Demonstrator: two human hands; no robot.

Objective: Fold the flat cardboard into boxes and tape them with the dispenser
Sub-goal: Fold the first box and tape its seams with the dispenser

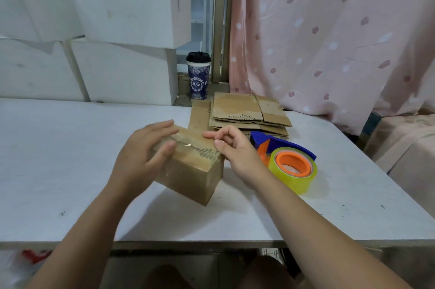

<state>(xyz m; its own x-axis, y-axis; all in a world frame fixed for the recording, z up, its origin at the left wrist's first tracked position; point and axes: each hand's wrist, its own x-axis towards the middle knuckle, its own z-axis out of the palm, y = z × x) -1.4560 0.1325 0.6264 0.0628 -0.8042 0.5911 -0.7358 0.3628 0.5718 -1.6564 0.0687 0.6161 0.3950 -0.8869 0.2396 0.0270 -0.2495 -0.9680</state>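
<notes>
A small folded cardboard box stands on the white table, with clear tape along its top seam. My left hand rests on the box's left top, fingers spread over the tape. My right hand touches the box's right top edge, thumb and forefinger pinched near the tape end. The tape dispenser, blue and orange with a yellowish roll, lies on the table just right of my right hand. A stack of flat cardboard sits behind the box.
A dark lidded paper cup stands at the table's back edge. White foam boxes are stacked at back left. A pink curtain hangs at right. The table's front edge runs near my forearms.
</notes>
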